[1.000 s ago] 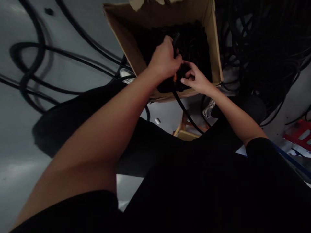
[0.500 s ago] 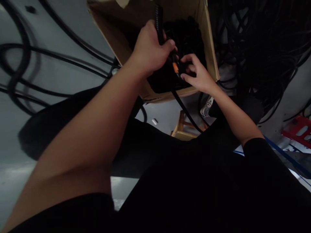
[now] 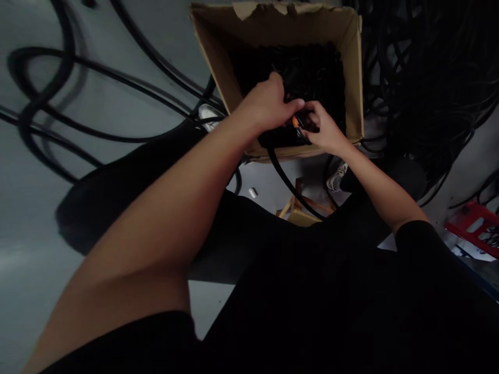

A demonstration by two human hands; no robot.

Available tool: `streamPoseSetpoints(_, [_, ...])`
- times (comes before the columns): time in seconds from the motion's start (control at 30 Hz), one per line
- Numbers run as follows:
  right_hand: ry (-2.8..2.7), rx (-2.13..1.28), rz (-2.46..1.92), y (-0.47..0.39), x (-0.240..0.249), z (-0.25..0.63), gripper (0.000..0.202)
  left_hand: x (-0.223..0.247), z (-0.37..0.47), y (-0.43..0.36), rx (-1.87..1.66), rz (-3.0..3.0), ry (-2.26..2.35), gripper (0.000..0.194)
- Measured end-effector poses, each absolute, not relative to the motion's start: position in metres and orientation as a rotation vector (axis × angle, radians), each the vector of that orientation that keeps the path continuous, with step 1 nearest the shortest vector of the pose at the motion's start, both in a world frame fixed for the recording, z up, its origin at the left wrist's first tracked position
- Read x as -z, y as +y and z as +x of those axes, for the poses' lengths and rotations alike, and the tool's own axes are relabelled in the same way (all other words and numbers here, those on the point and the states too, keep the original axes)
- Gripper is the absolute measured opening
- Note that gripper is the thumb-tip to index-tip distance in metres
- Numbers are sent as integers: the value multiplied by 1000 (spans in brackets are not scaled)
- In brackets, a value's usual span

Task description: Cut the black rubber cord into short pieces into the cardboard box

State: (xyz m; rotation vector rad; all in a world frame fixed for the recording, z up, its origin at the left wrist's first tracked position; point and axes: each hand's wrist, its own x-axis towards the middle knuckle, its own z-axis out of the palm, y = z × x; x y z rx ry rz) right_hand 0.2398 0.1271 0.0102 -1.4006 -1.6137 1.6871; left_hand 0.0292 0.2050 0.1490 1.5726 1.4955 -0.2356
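Note:
Both hands work over an open cardboard box (image 3: 353, 88) filled with dark pieces too dim to make out. My left hand (image 3: 268, 106) is closed round a slim black piece with an orange band (image 3: 296, 123), its thumb stretched toward my right hand. My right hand (image 3: 323, 127) is curled, thumb and fingers closed on the lower end of that same piece. Most of the piece is hidden by the hands, and its kind is unclear. A thick black cable (image 3: 284, 179) runs over the box's near edge toward my lap.
Black cables (image 3: 113, 78) loop across the grey floor at left. A dark heap of coiled cables (image 3: 429, 88) lies at right. Beneath the box's near side are a wooden stool (image 3: 302, 217) and a small white object (image 3: 253, 192). A red plastic item (image 3: 473, 226) sits far right.
The view has shifted, so the box appears further right. My left hand has turned and lowered; the ridged black part above it is now mostly hidden. My right fingers have closed in on the banded piece.

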Motion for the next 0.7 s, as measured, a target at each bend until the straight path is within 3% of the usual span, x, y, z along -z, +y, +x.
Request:
streamPoseSetpoints(0.27, [-1595,-1540,-1437,142,-37,200,41,-178,27,202,144,1721,1572,62])
streamPoseSetpoints(0.43, [-1437,-1356,-1606,172,-22,213,38,-216,13,205,120,1789,1628,61])
streamPoseSetpoints(0.63, [-1018,-1502,-2260,167,16,260,41,-281,-20,188,283,1845,1722,53])
streamPoseSetpoints(0.7, [-759,-1518,-2436,162,25,275,54,-294,-29,184,312,1806,1792,58])
